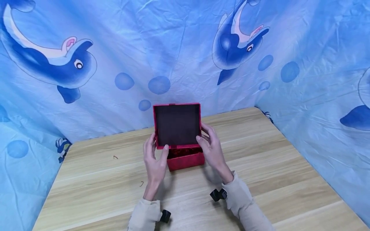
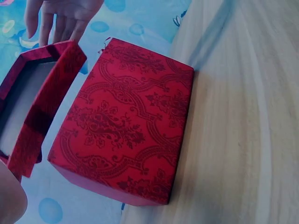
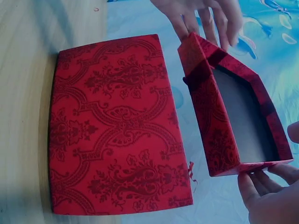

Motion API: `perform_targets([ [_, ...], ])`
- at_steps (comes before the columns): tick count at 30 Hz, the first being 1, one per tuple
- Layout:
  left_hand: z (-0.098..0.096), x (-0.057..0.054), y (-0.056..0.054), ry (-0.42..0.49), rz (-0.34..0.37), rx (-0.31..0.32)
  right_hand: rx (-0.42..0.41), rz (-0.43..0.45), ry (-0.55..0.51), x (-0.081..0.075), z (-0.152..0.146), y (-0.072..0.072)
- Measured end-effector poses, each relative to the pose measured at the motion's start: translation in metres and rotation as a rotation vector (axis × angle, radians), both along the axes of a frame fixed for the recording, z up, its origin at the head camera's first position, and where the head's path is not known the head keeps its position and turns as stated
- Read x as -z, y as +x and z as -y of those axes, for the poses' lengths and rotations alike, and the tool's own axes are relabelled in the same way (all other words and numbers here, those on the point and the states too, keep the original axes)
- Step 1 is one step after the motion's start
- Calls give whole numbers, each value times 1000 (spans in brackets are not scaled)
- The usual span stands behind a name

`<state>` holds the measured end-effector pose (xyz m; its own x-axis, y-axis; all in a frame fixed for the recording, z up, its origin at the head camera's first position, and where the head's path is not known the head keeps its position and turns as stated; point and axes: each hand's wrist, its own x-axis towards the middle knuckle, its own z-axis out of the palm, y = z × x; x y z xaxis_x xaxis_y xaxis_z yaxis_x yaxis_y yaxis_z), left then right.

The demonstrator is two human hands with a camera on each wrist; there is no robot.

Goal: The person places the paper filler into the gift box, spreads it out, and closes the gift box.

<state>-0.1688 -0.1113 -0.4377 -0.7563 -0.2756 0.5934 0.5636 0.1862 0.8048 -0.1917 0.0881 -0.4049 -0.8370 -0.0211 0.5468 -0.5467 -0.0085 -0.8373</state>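
Between both hands a red lid [image 1: 155,125] with a dark inside is held tilted up, its inner face toward the head camera. My left hand [image 1: 155,165] holds the lid's left side, thumb at the lower edge. The right hand [image 1: 213,149] grips the opposite side, with its thumb over the rim and fingers behind. Under and partly behind the lid, a matching red box [image 1: 186,162] stands on the table, with red filling showing in the gap. Dark red ornate patterning covers the box [image 2: 121,121] in the left wrist view, and also the lid [image 3: 210,116] in the right wrist view.
The pale wooden table [image 1: 95,192] carries two small reddish curled shreds, one nearer the back [image 1: 115,157] and one closer to the left hand [image 1: 141,183]. A blue curtain [image 1: 185,48] with printed dolphins surrounds the table's back and sides.
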Motion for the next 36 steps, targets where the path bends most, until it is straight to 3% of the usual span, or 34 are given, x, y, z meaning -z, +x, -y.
perform_targets([
  [7,-7,-1,-2,16,39,37,14,-25,4,4,-1,-1],
  [16,-7,1,-6,44,-74,85,-58,-18,-132,1,-7,-2],
  [21,-7,0,-7,-28,-102,78,21,9,-138,-2,-5,-2],
  [26,-6,1,-4,-64,-40,44,94,15,-153,0,1,-5],
  [31,-5,2,1,0,79,-1,17,-45,-160,8,1,-7],
  [36,2,4,3,23,122,49,-65,-81,-53,17,-8,-3],
])
